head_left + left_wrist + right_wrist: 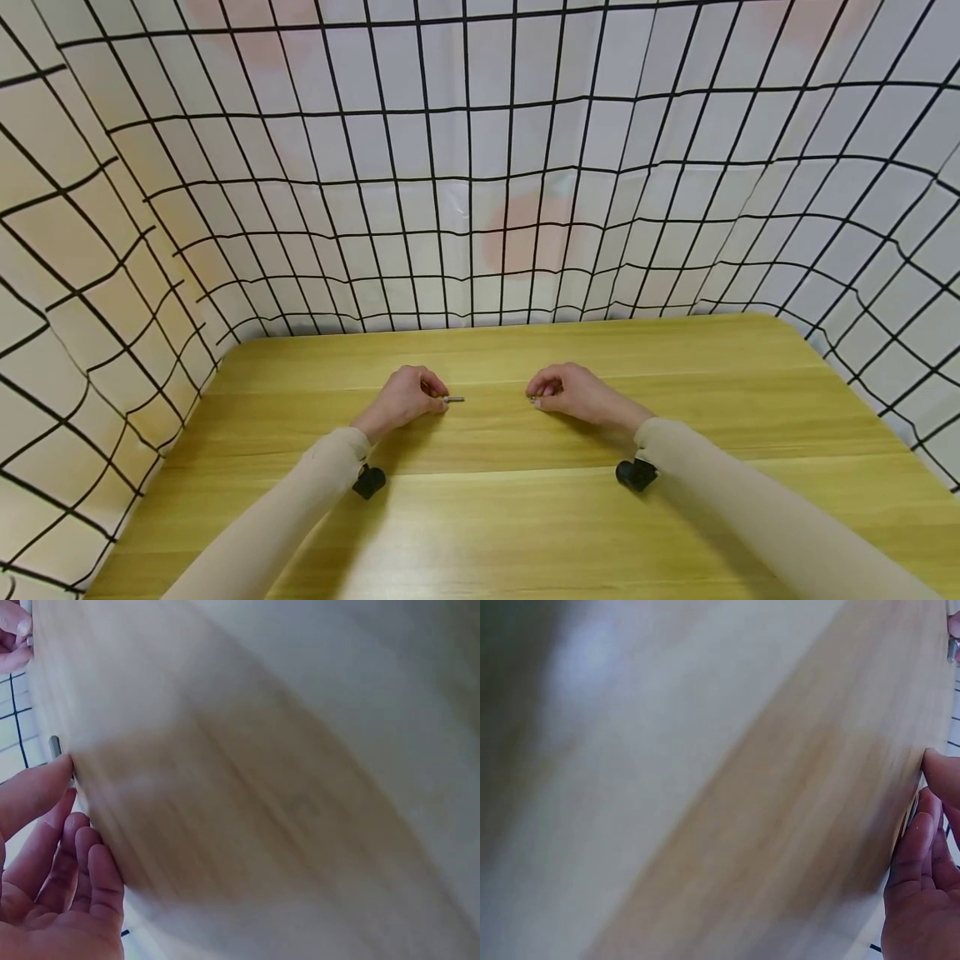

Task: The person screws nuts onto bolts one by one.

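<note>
My left hand (405, 398) pinches one end of a short grey metal rod (456, 399) between thumb and fingers, low over the wooden table (480, 517). The rod's free end points right, toward the other hand. In the left wrist view the rod (55, 746) sticks out past the thumb; its gripped end is hidden. My right hand (577, 392) pinches a tiny metallic piece (534, 400) at its fingertips, mostly covered, so its kind is unclear. A gap separates the two hands. In the right wrist view the right hand (922, 877) shows at the edge, its fingers near the tabletop.
White sheeting with a black grid (487, 200) rises behind the table's far edge and along both sides. A black wrist camera (369, 482) hangs under the left cuff, another black camera (636, 475) under the right cuff.
</note>
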Tool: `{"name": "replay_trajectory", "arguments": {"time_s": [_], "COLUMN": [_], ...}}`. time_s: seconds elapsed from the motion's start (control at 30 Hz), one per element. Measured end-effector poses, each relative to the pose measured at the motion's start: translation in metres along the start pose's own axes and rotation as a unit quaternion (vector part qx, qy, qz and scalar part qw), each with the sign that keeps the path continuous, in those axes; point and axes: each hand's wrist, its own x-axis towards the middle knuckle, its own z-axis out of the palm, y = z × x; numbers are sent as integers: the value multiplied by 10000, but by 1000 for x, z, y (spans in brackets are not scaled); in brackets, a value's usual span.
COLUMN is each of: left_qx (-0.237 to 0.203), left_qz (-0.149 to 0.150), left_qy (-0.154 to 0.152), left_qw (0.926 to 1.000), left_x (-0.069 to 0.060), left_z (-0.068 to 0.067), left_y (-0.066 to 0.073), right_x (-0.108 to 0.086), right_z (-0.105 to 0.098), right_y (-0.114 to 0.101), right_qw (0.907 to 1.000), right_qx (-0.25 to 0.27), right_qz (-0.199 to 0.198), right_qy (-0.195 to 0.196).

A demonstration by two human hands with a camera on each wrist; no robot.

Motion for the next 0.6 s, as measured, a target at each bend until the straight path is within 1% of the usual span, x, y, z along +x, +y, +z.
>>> {"name": "replay_trajectory", "arguments": {"time_s": [0.17, 0.33, 0.6], "left_qx": [31, 73, 59], "left_qz": [31, 123, 204], "left_qy": [48, 96, 26], "left_qw": [10000, 9999, 9998], "left_x": [-1, 0, -1], "left_z": [0, 0, 1], "left_y": [1, 2, -1], "right_x": [1, 1, -1], "right_z": [0, -1, 0], "right_y": [-1, -2, -4], "right_qw": [9999, 9999, 9996], "right_qx": [-38, -144, -253], "right_qz": [122, 48, -35], "right_qy": [-61, -69, -155]}}
